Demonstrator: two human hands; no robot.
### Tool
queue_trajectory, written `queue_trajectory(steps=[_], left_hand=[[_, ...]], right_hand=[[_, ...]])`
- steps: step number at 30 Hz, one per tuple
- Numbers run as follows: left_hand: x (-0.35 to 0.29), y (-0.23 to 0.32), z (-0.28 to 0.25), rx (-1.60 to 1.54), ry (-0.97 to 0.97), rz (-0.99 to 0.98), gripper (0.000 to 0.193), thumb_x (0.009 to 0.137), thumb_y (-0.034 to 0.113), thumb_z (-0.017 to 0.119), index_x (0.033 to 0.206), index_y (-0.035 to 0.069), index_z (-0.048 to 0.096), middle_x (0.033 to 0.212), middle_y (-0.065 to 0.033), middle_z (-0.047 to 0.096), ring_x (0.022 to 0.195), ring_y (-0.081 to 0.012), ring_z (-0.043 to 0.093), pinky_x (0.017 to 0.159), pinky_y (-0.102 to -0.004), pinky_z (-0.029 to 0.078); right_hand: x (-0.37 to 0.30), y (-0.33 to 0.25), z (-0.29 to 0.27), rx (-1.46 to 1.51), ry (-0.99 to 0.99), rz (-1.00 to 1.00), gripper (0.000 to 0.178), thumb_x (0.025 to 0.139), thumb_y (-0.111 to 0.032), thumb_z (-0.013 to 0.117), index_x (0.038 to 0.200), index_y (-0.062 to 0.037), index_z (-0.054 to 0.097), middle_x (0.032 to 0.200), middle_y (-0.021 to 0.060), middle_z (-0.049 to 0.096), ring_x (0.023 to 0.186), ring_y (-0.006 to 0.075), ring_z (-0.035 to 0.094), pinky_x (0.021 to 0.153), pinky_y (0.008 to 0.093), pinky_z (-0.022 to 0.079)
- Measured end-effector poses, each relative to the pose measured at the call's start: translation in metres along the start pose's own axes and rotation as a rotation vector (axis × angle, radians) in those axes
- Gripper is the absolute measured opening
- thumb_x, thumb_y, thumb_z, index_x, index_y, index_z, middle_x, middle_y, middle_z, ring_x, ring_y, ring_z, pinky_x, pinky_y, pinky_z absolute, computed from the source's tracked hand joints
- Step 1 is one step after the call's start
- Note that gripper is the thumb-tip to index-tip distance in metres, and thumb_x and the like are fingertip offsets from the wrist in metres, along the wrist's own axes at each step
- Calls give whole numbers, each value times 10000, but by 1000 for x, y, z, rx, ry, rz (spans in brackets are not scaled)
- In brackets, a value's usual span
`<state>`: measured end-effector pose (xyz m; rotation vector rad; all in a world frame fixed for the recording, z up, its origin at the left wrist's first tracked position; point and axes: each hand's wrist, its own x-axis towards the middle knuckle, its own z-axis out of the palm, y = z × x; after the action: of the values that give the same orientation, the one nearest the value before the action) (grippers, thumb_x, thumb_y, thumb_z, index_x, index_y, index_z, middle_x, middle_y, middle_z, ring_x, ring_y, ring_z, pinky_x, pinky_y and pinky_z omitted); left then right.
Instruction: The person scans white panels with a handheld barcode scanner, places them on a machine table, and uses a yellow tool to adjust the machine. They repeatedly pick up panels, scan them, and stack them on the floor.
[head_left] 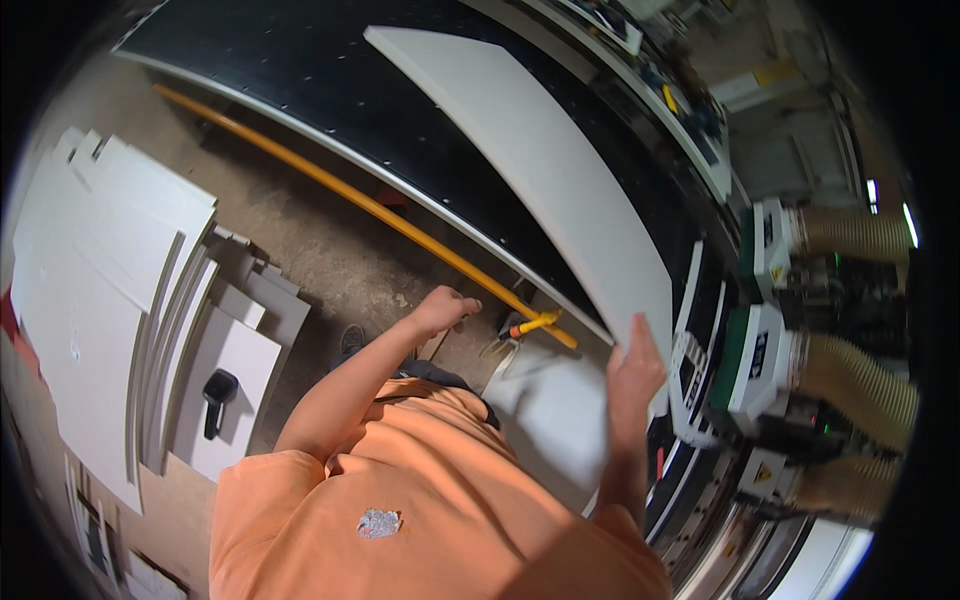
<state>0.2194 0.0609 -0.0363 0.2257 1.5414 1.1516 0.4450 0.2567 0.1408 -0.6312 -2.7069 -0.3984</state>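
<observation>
The black machine table (330, 90), a wide matte bed dotted with small holes, carries a long white panel (540, 170), flat, smooth and thin-edged. The right hand (635, 365) is clamped on the panel's near end, so the step in hand looks like lifting or sliding it off the bed; the next move likely calls for a second grip to balance its length. The left hand (445, 308) hangs loosely curled, holding nothing, near the yellow rail (350, 195). Cut white panels (110, 300) lie stacked on the concrete floor (330, 260), 1 bearing a black handheld scanner (217, 398).
</observation>
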Motion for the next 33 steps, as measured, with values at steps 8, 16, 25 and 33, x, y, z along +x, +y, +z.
queue_trajectory(steps=[8, 16, 25, 33], left_hand=[[7, 18, -4, -7, -210, 164, 467, 925, 473, 621, 993, 15, 680, 637, -49, 622, 394, -81, 375, 366, -275, 256], [19, 18, -14, -216, -423, 117, 521, 981, 497, 551, 1214, 35, 606, 661, -32, 626, 377, -63, 321, 351, -234, 228], [8, -3, -15, -365, -568, 111, 218, 937, 298, 557, 859, 95, 582, 662, -29, 620, 394, -61, 313, 339, -219, 247], [-157, -91, -50, -492, -263, 268, 370, 945, 339, 581, 691, 72, 608, 578, -65, 609, 364, -59, 375, 327, -218, 242]], right_hand=[[91, -3, -179, -559, 178, 371, 531, 938, -574, 591, 858, -54, 663, 717, 174, 670, 671, 408, 654, 585, 469, 510], [53, -21, -214, -426, 32, 777, 663, 967, -614, 522, 830, 20, 661, 706, 251, 631, 678, 424, 617, 666, 468, 495], [-13, -38, -248, -395, 28, 836, 622, 964, -586, 549, 885, 13, 697, 674, 244, 614, 607, 382, 565, 661, 449, 488], [-31, 12, -213, 23, 112, 574, 527, 999, -499, 524, 967, -23, 749, 710, 199, 657, 632, 317, 587, 658, 384, 481]])
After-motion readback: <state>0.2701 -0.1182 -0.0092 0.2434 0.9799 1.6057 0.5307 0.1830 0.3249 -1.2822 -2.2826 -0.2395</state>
